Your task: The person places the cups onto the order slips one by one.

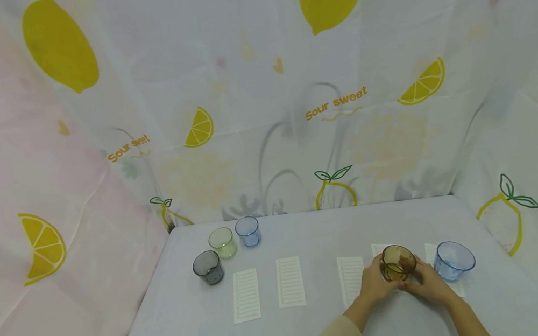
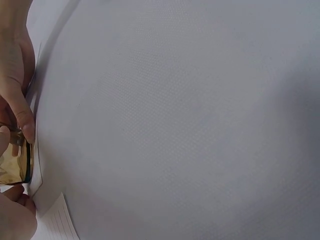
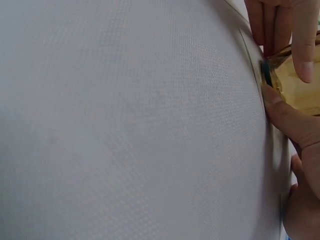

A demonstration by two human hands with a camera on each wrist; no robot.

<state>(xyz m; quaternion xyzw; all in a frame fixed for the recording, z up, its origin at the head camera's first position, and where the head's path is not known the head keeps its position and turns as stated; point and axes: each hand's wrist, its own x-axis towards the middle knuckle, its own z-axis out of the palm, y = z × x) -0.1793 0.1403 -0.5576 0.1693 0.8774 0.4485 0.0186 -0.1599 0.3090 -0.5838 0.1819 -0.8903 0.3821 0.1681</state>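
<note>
"Hands?"
"Both grasping the amber glass (image 1: 396,264). My left hand (image 1: 375,283) grips its left side, my right hand (image 1: 430,282) the right, thumbs close together in front."
"Glass position?"
"Right part of the white table (image 1: 309,234), at a lined slip (image 1: 380,248) half hidden by it. Can't tell if the base touches down."
"Nearby?"
"Blue bowl (image 1: 454,265) just right of my right hand, on another slip."
"Far left?"
"Gray cup (image 1: 208,271), green cup (image 1: 224,245), blue cup (image 1: 249,234), grouped, all upright."
</note>
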